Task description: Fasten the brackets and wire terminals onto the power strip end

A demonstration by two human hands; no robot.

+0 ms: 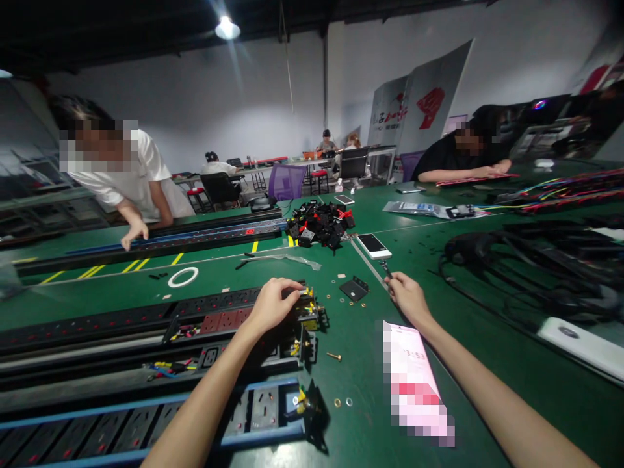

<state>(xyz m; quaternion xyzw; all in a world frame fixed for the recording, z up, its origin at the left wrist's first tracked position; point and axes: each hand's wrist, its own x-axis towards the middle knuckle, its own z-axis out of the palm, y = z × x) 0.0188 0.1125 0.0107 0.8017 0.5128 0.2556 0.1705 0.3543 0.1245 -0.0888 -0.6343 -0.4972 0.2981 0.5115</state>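
My left hand (277, 300) is closed at the right end of a long black power strip (214, 300), fingertips by its yellow-wired end piece. What lies under those fingers is partly hidden. In my right hand (408, 298) is a slim dark tool, seemingly a wrench (385, 268), its head pointing away from me. A black metal bracket (355, 289) lies between my hands with several small washers (337, 403) around. One brass screw (334, 356) rests nearer to me. A blue-edged power strip (266, 409) and other strips lie side by side under my left forearm.
A pink phone (412, 364) and a white phone (373, 246) lie on the green table (361, 429). Black parts (319, 224) are heaped further back. Thick black cables (526, 273) lie at right. A white-shirted person (146, 169) and a black-sleeved person (453, 153) work across the table.
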